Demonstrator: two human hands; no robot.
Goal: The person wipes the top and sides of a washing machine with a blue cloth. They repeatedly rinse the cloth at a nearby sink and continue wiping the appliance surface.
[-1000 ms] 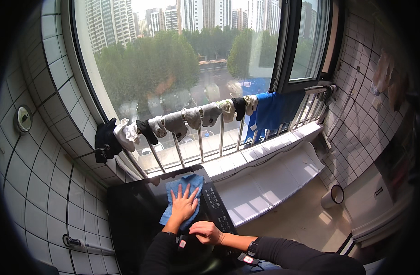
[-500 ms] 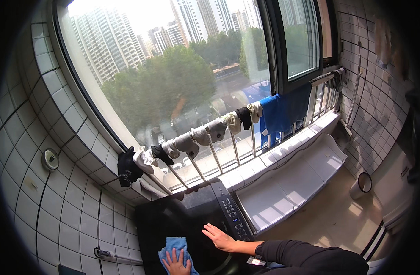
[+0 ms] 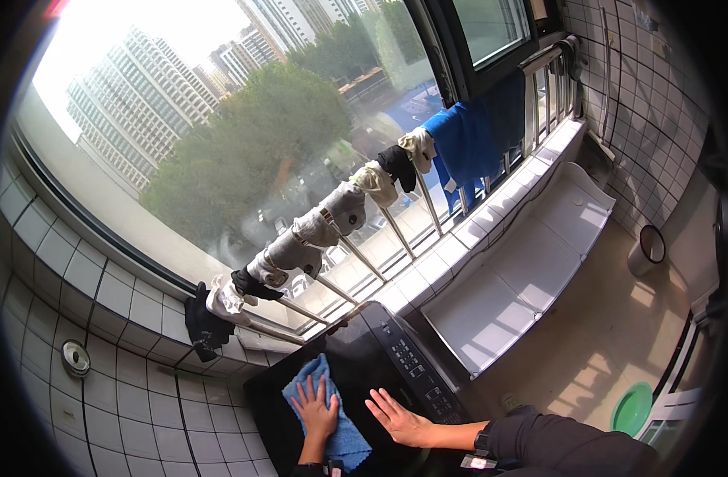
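A blue cloth (image 3: 344,439) lies spread on the glossy black top of what looks like a washing machine (image 3: 356,343). My left hand (image 3: 316,409) presses flat on the cloth, fingers spread. To its right, my right hand (image 3: 401,420) rests palm down on the bare black top, fingers extended, holding nothing. Just beyond that hand, a control panel (image 3: 412,358) with rows of buttons runs along the machine's right side. Each wrist wears a dark band.
Socks and small garments (image 3: 300,246) and a blue towel (image 3: 471,147) hang over a metal railing by the window. A white sink-like tray (image 3: 499,294) stands right of the machine. A bin (image 3: 647,250) and green basin (image 3: 633,409) are on the floor.
My left hand and the cloth have moved away from me across the black top, toward its far edge. The view has tilted and shifted. My right hand stays flat on the top.
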